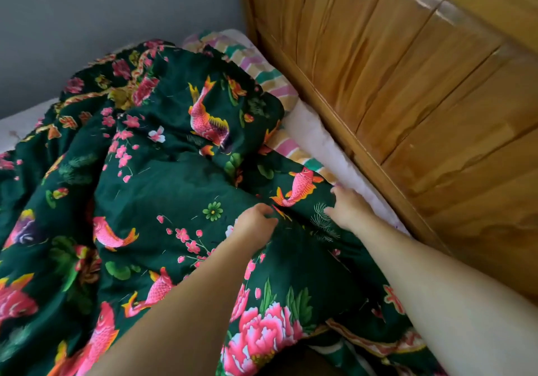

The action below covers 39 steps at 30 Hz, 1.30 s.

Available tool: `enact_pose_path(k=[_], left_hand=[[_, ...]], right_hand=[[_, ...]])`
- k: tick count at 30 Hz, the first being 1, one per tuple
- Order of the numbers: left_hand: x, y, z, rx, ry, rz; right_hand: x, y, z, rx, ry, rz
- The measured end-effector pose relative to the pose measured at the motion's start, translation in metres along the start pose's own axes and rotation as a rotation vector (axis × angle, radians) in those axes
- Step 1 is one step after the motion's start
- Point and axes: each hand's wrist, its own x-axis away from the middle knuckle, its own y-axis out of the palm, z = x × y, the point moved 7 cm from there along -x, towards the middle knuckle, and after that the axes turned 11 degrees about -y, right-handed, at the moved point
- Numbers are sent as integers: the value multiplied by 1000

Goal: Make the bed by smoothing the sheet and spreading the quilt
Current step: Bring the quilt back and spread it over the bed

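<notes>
The quilt (pixel 163 178), dark green with pink fish and flowers, is lying bunched in deep folds across the bed, covering most of it from the lower left up toward the far corner and spilling over the near edge at the bottom. Your left hand (pixel 256 224) is resting on a fold near the quilt's right side, its fingers (pixel 269 211) curling into the cloth and gripping a ridge of it. Your right hand (pixel 348 208) is lying just beside it on the quilt's edge, the fingers (pixel 334 191) spreading apart and pressing flat on the fabric rather than closing around it. Both your bare forearms are reaching in from the bottom of the view, the right one running along the bed's right side. Past the quilt's edge, a striped cloth (pixel 270 81) in pink, teal and tan is showing along the right of the bed; whether it is the sheet or a pillow you cannot tell from here. A pale strip of bedding (pixel 326 143) is sitting between that cloth and the wooden headboard (pixel 407 84), whose orange-brown planks are filling the upper right. A grey wall (pixel 87 26) is standing behind the bed at the upper left, meeting the headboard in the corner.
</notes>
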Motion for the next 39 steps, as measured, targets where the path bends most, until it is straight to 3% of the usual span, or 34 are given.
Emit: enact_pose_path(k=[4, 9, 13, 15, 17, 20, 25, 28, 31, 34, 36, 39], left_hand=[[-23, 5, 21, -205, 93, -3], [-33, 22, 43, -256, 202, -37], [-38, 31, 48, -363, 213, -7], [-38, 30, 52, -215, 157, -24], [-39, 24, 53, 76, 24, -54], [-34, 15, 54, 460, -134, -110], [-19, -2, 42, 583, -224, -116], [-5, -8, 34, 539, -174, -82], [17, -5, 36, 662, -71, -107], [48, 3, 38, 880, 3, -207], [69, 5, 42, 975, 48, -256], [98, 5, 49, 1015, 87, -320]], right_hand=[[-36, 5, 20, 68, 67, -39], [-42, 35, 47, 43, 225, -198], [-44, 34, 37, 52, 121, -56], [-37, 27, 19, -88, 60, -58], [-25, 19, -4, -252, -20, -108], [4, 3, -35, -310, -136, -160], [50, -20, -72, -351, -200, -200], [77, -23, -85, -314, -256, -247], [96, -34, -79, -542, -267, -209], [106, -57, -50, -677, -128, 171], [114, -58, -34, -730, -14, 300], [127, -39, -37, -1106, 0, 150]])
